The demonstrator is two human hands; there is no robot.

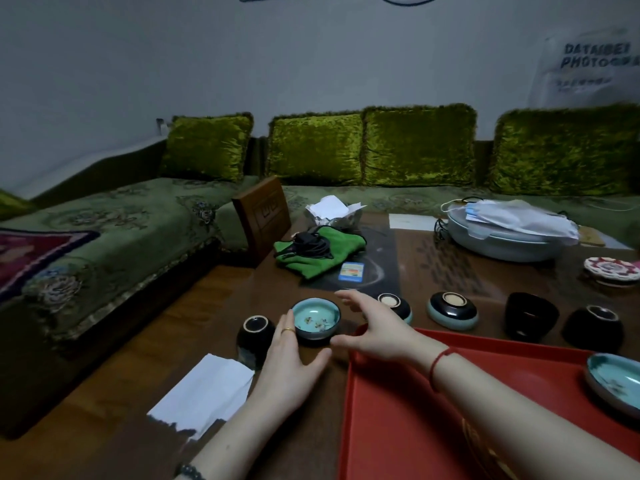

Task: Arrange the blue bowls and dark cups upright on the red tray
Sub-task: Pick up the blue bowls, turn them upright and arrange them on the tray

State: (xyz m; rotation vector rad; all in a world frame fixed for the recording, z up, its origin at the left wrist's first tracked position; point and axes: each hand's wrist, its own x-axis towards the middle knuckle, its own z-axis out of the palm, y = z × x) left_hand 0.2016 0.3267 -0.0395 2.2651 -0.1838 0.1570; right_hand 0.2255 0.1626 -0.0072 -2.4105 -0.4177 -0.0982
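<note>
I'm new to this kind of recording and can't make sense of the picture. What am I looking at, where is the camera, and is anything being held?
There is no machine here. A person wears one camera on the head, looking forward and down, so you see their own two arms. The left hand and right hand reach around an upright blue bowl on the wooden table. The left fingers touch its side; the open right hand hovers beside it. It is not lifted. The red tray holds one blue bowl. Still on the table: two bowls turned upside down and three dark cups.
</note>
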